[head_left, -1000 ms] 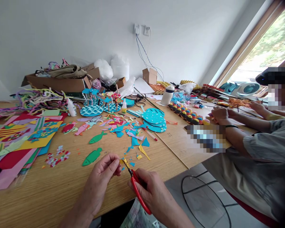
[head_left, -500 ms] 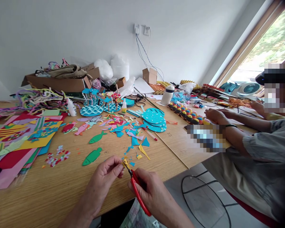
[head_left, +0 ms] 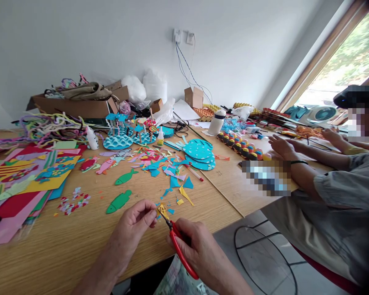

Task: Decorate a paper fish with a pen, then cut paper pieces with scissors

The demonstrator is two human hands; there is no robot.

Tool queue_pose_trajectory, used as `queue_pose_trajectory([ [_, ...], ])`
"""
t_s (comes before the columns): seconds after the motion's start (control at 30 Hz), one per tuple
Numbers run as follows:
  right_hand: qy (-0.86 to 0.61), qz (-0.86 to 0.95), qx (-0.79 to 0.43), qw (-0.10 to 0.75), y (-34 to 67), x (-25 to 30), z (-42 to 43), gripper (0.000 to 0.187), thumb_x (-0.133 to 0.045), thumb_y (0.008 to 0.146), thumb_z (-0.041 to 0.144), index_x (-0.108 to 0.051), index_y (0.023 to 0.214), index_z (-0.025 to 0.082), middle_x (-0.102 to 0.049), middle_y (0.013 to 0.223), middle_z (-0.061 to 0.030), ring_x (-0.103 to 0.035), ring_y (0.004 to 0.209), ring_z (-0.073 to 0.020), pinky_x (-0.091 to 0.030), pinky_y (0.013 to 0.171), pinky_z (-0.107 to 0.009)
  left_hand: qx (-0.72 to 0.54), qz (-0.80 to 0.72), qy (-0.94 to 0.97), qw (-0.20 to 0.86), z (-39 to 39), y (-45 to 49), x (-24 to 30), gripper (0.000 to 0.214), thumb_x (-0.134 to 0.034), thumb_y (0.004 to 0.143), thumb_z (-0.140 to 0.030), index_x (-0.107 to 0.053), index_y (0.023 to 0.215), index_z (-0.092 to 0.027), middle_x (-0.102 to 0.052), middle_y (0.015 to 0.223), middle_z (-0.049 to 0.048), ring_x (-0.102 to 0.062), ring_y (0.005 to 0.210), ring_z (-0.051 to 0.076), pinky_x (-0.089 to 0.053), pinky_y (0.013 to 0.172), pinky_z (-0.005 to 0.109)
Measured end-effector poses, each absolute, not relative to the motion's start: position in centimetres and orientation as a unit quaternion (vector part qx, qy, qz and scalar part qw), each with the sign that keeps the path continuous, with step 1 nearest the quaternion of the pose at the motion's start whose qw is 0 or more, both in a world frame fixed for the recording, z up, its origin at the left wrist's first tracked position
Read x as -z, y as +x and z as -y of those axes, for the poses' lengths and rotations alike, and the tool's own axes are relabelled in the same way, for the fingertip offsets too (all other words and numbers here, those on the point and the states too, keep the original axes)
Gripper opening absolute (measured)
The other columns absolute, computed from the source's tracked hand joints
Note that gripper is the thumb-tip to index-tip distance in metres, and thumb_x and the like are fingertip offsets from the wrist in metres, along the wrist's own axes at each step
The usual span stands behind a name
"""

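My right hand is closed around the handles of red-handled scissors. Their dark blades point up and left toward the fingertips of my left hand. Thumb and fingers of that hand are pinched together; whatever lies between them is too small or hidden to make out. Thin yellow paper scraps show right by the blade tips. Beyond my left hand, two green paper fish lie flat on the wooden table. Blue and yellow paper offcuts are scattered just past the scissors.
Coloured paper sheets are stacked at left. Behind the offcuts stand wavy blue sea models and a glue bottle. Round blue pieces and a thin wooden stick lie right of centre. A co-worker's arms rest on the right side.
The scissors and my right hand have shifted very slightly, while my left hand keeps its pinch. At right, the co-worker's hand has lifted and its fingers have spread.
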State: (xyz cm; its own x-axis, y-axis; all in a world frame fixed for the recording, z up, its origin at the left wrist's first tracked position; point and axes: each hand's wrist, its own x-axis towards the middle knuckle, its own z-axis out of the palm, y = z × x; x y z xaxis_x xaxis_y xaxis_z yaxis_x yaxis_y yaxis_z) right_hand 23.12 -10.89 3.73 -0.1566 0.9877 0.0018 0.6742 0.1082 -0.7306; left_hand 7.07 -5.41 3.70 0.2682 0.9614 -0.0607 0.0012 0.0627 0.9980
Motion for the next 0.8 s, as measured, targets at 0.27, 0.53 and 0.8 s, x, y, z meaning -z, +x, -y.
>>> queue_pose_trajectory([
  [0.27, -0.59, 0.703, -0.297, 0.265, 23.02, -3.55, 10.89, 0.023, -0.045, 0.08, 0.018, -0.036, 0.059, 0.018, -0.036, 0.054, 0.0067, -0.03, 0.05, -0.007, -0.022, 0.046, -0.019, -0.431, -0.447, 0.521, 0.586, 5.77, 6.91, -3.45, 0.018, -0.06, 0.072, -0.037, -0.059, 0.071, -0.019, -0.055, 0.062, -0.0021, -0.051, 0.064, 0.014, -0.042, 0.064, 0.025],
  [0.53, -0.592, 0.7, -0.294, 0.271, 22.86, -3.37, 10.78, 0.023, -0.045, 0.08, 0.02, -0.036, 0.059, 0.018, -0.035, 0.052, 0.0069, -0.029, 0.049, -0.007, -0.022, 0.045, -0.019, -0.43, -0.427, 0.519, 0.603, 6.15, 7.49, -3.49, 0.018, -0.059, 0.074, -0.035, -0.06, 0.068, -0.019, -0.055, 0.064, -0.0017, -0.05, 0.066, 0.014, -0.042, 0.065, 0.025],
  [0.8, -0.59, 0.699, -0.301, 0.271, 22.94, -3.78, 10.94, 0.022, -0.047, 0.08, 0.021, -0.037, 0.06, 0.018, -0.036, 0.053, 0.0067, -0.031, 0.05, -0.0072, -0.022, 0.046, -0.019, -0.388, -0.431, 0.555, 0.596, 6.08, 7.49, -4.07, 0.018, -0.058, 0.071, -0.036, -0.062, 0.067, -0.019, -0.058, 0.064, -0.0004, -0.049, 0.066, 0.016, -0.041, 0.065, 0.025],
])
